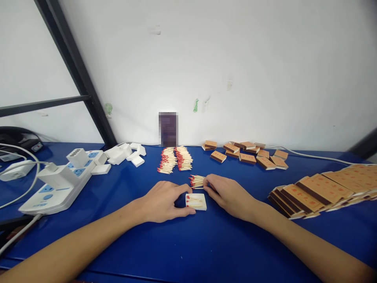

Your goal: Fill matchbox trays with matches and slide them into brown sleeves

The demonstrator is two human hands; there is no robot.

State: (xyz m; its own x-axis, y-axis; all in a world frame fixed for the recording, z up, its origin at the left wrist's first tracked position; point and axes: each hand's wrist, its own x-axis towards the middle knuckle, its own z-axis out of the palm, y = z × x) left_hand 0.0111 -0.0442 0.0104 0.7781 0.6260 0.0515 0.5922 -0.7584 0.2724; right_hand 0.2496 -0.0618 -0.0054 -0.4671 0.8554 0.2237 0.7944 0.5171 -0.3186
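The person's left hand [160, 202] rested on the blue worktop [188, 247], curled narrow, with thumb and forefinger pinching the left end of a small white matchbox tray [196, 201]. The tray lay flat near the middle of the worktop, open side up, with a few matches in it, their red heads toward the left hand. Just behind the tray, the right hand [229, 194] was closed on a bundle of matches [196, 181], gripping the plain ends while the red heads stuck out to the left; the fingers also lay against the tray's right edge. Farther behind the tray, two loose piles of matches [176, 159] lay side by side, and behind those a blurred dark rectangle [168, 129] stood against the white wall. Behind and to the right of the tray lay scattered orange matchbox sleeves [246, 154], and well to its right a long overlapping row of flattened orange sleeves [321, 190]. Behind and to the left of the tray sat a heap of empty white trays [125, 154], and well to its left a white power strip [55, 184] with plugs and cables in it.
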